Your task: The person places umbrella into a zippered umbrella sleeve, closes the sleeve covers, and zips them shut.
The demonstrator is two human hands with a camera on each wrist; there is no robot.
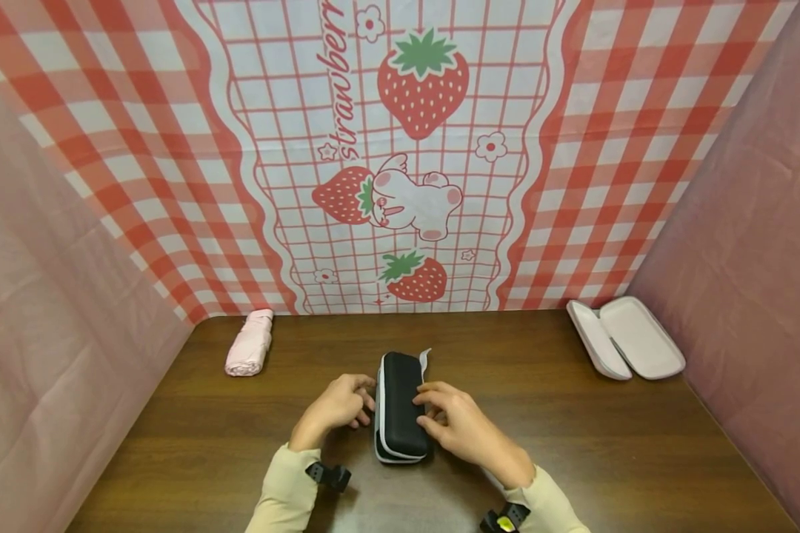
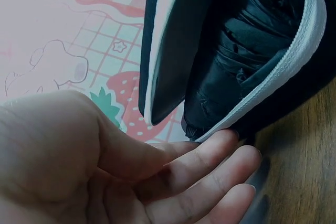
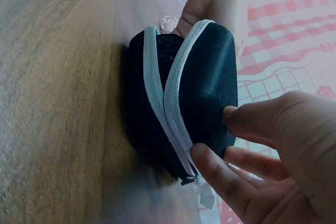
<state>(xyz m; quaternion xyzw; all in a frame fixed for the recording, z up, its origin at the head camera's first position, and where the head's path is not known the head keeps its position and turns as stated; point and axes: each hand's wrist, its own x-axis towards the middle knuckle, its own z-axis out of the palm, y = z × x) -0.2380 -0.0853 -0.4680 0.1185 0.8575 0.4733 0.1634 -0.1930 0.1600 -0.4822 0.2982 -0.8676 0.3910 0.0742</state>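
A black zip case (image 1: 403,403) with white zipper edging (image 3: 152,66) lies on the table, its lid partly raised along the left side and near end. Crumpled black, slightly shiny material (image 2: 247,45) fills it inside. At the case's left side, my left hand (image 1: 340,403) pinches the lower zippered edge between thumb and index finger. My right hand (image 1: 456,422) holds the right side, with its thumb on the lid and a fingertip at the zipper edging. A small dark zipper slider (image 3: 190,179) shows below that fingertip. Behind the case a pale strap (image 1: 425,359) sticks up.
On the brown wooden table (image 1: 540,385), a rolled pink cloth (image 1: 250,344) lies at the back left. An opened pale pink case (image 1: 640,337) rests at the back right. A strawberry-patterned cloth (image 1: 400,148) hangs along the back, with pink cloth at both sides.
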